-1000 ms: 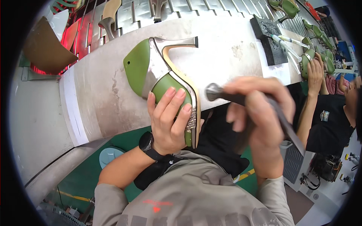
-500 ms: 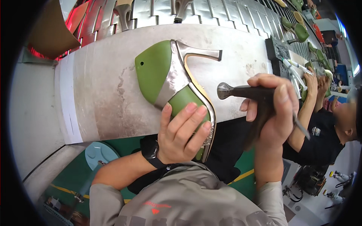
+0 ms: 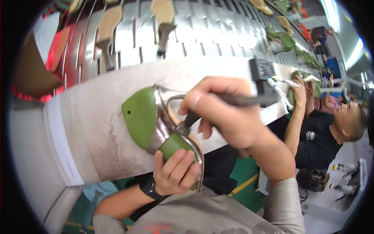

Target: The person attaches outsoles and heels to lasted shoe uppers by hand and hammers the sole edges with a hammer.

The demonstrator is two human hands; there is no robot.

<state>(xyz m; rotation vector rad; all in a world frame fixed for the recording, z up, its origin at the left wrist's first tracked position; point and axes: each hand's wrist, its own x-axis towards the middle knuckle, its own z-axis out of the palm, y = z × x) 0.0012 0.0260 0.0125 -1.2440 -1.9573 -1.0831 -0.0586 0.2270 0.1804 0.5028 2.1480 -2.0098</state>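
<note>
On the pale worktop (image 3: 89,117) lies a high-heeled shoe (image 3: 160,136) with metallic straps and heel, mounted on a green shoe last (image 3: 140,117). It rests on its side, toe toward me. My left hand (image 3: 174,174) is closed over the toe end and holds it. My right hand (image 3: 230,117), slightly blurred, grips a dark shoemaker's hammer (image 3: 190,120). The flared metal head is at the shoe's sole edge, near the arch, apparently touching it. My right fingers cover part of the heel.
Behind the worktop runs a metal slat conveyor (image 3: 194,35) carrying shoes with tan soles (image 3: 163,13). A black block (image 3: 261,70) with white-tipped tools stands at the worktop's right. Beyond it, a co-worker in a black shirt (image 3: 315,134) handles green shoes. A light blue stool (image 3: 99,191) is below left.
My right hand has swung the hammer left and down onto the shoe's sole edge. The left hand keeps its hold. The whole view has shifted, showing more of the conveyor.
</note>
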